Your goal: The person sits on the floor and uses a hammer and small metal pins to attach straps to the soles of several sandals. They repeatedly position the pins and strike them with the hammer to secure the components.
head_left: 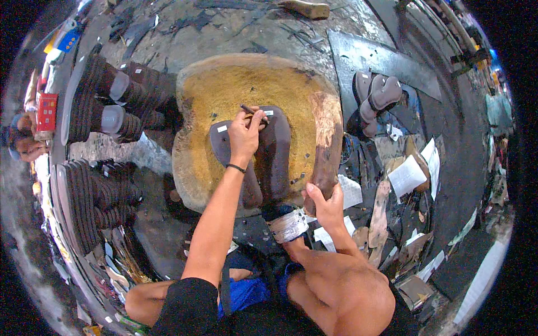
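Fingers (253, 117) of the left hand (244, 136) are being pinched around a thin dark punch (250, 111) over dark brown leather sole pieces (274, 154) at frame centre; the right hand (328, 207) is being clenched on a rusty heavy bar (327, 151). A mistimed blow could be landing on knuckles.

Rough wooden block (224, 89) (worn), matt leather sole (274, 151)

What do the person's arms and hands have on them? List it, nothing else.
Both forearms are bare, with no sleeves down to the wrist and no gloves. The left hand has a thin dark band around its wrist. The right hand shows no band, ring or watch. Near the shoulders the clothing is black.
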A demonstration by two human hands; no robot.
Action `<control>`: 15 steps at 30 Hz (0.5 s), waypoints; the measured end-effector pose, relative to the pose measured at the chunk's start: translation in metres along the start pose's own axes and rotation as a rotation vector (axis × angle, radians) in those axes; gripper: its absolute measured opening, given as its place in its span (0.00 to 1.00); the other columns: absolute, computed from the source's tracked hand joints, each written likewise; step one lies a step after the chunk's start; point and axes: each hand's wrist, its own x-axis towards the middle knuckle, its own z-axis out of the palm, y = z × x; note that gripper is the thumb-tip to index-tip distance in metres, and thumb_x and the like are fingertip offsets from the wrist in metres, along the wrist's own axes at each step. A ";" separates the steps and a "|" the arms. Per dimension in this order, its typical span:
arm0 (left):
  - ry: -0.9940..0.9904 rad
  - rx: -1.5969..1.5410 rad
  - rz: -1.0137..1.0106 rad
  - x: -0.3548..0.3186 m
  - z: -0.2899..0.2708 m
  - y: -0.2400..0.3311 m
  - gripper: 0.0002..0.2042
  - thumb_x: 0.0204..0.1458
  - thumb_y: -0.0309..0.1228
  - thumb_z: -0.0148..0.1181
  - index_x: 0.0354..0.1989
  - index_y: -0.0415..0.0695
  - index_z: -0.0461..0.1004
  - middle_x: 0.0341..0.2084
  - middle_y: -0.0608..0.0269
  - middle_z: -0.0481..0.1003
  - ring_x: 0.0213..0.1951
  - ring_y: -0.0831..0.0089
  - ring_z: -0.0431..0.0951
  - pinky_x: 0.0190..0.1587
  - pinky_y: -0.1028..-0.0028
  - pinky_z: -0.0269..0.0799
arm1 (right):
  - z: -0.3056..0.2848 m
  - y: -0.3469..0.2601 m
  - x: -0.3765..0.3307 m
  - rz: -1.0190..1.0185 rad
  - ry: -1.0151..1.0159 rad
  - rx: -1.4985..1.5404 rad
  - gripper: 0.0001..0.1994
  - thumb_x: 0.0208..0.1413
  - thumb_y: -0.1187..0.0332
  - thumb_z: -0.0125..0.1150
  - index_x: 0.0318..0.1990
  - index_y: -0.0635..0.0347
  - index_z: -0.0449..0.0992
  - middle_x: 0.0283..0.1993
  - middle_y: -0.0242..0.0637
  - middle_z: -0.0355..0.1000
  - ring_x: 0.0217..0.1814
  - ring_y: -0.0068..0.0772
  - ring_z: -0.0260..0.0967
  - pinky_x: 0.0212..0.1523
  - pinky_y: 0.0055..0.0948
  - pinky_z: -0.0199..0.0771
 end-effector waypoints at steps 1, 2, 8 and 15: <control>-0.003 0.027 0.017 -0.001 0.003 -0.001 0.11 0.61 0.32 0.59 0.46 0.39 0.73 0.35 0.58 0.81 0.36 0.73 0.82 0.37 0.76 0.81 | -0.002 -0.003 -0.001 -0.016 0.003 -0.006 0.15 0.57 0.68 0.65 0.47 0.64 0.70 0.37 0.36 0.75 0.33 0.27 0.76 0.33 0.27 0.77; 0.005 0.088 0.031 -0.003 0.009 -0.001 0.10 0.61 0.33 0.59 0.45 0.39 0.74 0.34 0.58 0.81 0.35 0.74 0.82 0.37 0.76 0.80 | -0.010 -0.007 -0.002 0.018 -0.029 -0.040 0.18 0.55 0.70 0.66 0.50 0.62 0.67 0.39 0.35 0.75 0.36 0.27 0.75 0.40 0.28 0.76; 0.115 0.467 0.279 -0.016 0.017 0.015 0.11 0.57 0.37 0.62 0.40 0.42 0.81 0.33 0.57 0.82 0.34 0.69 0.83 0.36 0.68 0.77 | -0.013 -0.120 -0.006 -0.551 -0.160 0.161 0.36 0.49 0.66 0.70 0.63 0.61 0.57 0.46 0.39 0.74 0.43 0.35 0.75 0.46 0.33 0.75; -0.085 0.594 0.413 -0.015 -0.006 -0.013 0.09 0.52 0.33 0.66 0.37 0.42 0.79 0.27 0.47 0.79 0.32 0.52 0.81 0.32 0.61 0.76 | -0.005 -0.012 0.045 0.209 -0.513 -0.233 0.21 0.55 0.65 0.67 0.52 0.64 0.70 0.42 0.36 0.75 0.42 0.29 0.72 0.46 0.33 0.74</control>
